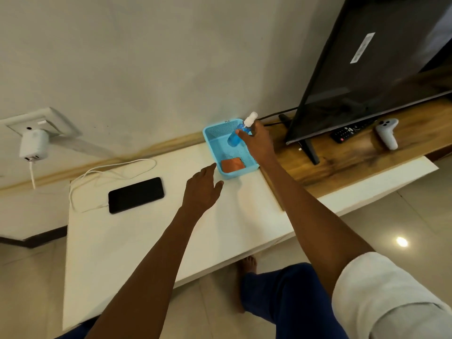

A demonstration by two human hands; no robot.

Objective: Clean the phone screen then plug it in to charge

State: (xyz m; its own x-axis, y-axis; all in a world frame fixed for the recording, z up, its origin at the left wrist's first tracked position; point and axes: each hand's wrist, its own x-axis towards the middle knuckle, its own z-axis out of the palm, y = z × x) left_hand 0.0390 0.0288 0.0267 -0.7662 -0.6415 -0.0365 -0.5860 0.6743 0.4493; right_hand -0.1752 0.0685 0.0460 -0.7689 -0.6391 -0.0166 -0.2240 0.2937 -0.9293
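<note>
A black phone [136, 195] lies screen up on the white table [146, 241], left of centre. A white charging cable [102, 172] loops behind it and runs up to a white charger [33, 145] in the wall socket. My right hand [256, 140] grips a blue spray bottle with a white cap [241, 132] over the light blue basket [215, 133]. An orange cloth [232, 164] lies in the basket's near end. My left hand [201, 189] hovers with relaxed fingers just left of the basket, holding nothing.
A wooden shelf [342, 162] to the right carries a black TV [367, 69] on a stand, a black remote [347, 133] and a white controller [387, 134]. A wall rises behind the table. A tiled floor and my leg and foot lie below the table's front edge.
</note>
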